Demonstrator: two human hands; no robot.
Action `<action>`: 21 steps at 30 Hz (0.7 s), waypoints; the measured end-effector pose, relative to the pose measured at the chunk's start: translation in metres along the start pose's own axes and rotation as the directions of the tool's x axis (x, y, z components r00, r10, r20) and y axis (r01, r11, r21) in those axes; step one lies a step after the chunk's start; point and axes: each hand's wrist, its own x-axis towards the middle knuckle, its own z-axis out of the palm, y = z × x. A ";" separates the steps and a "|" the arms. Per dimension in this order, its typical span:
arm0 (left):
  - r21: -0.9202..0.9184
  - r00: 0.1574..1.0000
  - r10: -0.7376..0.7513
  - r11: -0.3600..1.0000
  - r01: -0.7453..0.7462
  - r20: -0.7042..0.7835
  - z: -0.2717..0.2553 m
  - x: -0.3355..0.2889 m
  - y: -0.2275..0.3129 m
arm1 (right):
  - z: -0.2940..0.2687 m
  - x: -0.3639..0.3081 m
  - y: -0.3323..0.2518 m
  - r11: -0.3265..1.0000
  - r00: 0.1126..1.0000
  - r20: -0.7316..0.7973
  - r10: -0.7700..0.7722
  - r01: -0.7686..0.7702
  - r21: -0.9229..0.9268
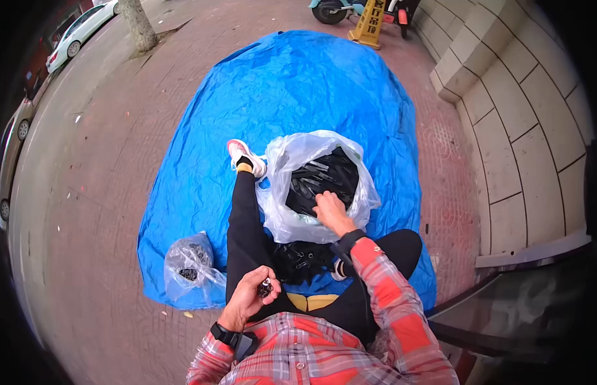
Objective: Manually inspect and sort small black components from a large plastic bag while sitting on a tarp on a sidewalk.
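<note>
My left hand [249, 296] is closed, palm up, around a cluster of small dark shiny pieces [265, 288] whose kind I cannot make out. Ahead and to the right, my right hand [332, 212] reaches over the near rim of a large white plastic bag [279, 218]. Its fingers are curled together at the long, flat black strips [314, 176] that fill the bag; whether one is pinched between them is hidden. Between my legs, close to the bag, lies a pile of black pieces [305, 258] with small shiny parts.
Under everything spreads a blue tarp [298, 83] on brick paving. A clear plastic bag [188, 260] of small dark pieces sits left of my leg. A tiled wall [503, 135] runs along the right. A yellow sign [367, 25] and a scooter [340, 9] stand beyond the tarp.
</note>
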 end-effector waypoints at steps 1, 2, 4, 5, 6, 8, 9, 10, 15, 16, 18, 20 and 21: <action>0.007 0.999 -0.007 1.000 0.008 -0.043 0.003 0.003 0.001 | 0.004 0.003 0.000 0.987 0.989 -0.098 -0.114 0.101 -0.128; 0.013 0.996 -0.015 1.000 0.016 -0.085 0.005 0.006 0.003 | 0.006 0.008 0.002 0.947 0.955 -0.181 -0.235 0.184 -0.262; 0.030 0.995 -0.028 0.999 0.032 -0.100 0.009 0.004 0.008 | 0.009 0.012 0.002 0.943 0.955 -0.178 -0.237 0.183 -0.278; 0.050 0.992 -0.048 0.997 0.055 -0.120 0.012 -0.002 0.011 | 0.013 0.009 -0.003 0.942 0.956 -0.176 -0.234 0.178 -0.285; 0.040 0.991 -0.049 0.998 0.055 -0.128 0.019 -0.006 0.012 | 0.016 0.004 -0.004 0.941 0.958 -0.164 -0.236 0.183 -0.285; 0.013 0.983 -0.088 0.996 0.092 -0.160 0.033 -0.015 0.013 | 0.022 -0.007 -0.005 0.937 0.965 -0.123 -0.232 0.187 -0.296; 0.020 0.985 -0.084 0.996 0.088 -0.152 0.033 -0.013 0.015 | 0.023 -0.004 -0.006 0.936 0.974 -0.067 -0.215 0.186 -0.298; 0.007 0.988 -0.084 0.996 0.086 -0.128 0.032 -0.011 0.015 | 0.025 -0.001 -0.008 0.943 0.983 -0.042 -0.178 0.158 -0.294; -0.061 0.993 -0.117 0.991 0.116 -0.013 0.018 -0.009 0.010 | 0.014 0.002 -0.005 0.979 0.987 -0.112 -0.119 0.098 -0.178; -0.083 0.993 -0.118 0.990 0.117 -0.013 0.014 -0.012 0.007 | 0.012 0.000 -0.008 0.983 0.989 -0.087 -0.120 0.107 -0.147; -0.104 0.992 -0.122 0.987 0.120 -0.011 0.010 -0.014 0.004 | 0.012 -0.004 -0.007 0.989 0.986 -0.136 -0.097 0.081 -0.121; -0.062 0.987 -0.159 0.985 0.158 -0.016 0.011 -0.013 0.005 | 0.006 -0.006 0.011 0.994 0.931 -0.349 -0.107 0.108 -0.017; -0.058 0.985 -0.172 0.984 0.171 -0.011 0.017 -0.010 0.005 | 0.002 -0.006 0.031 0.982 0.864 -0.482 -0.142 0.183 0.038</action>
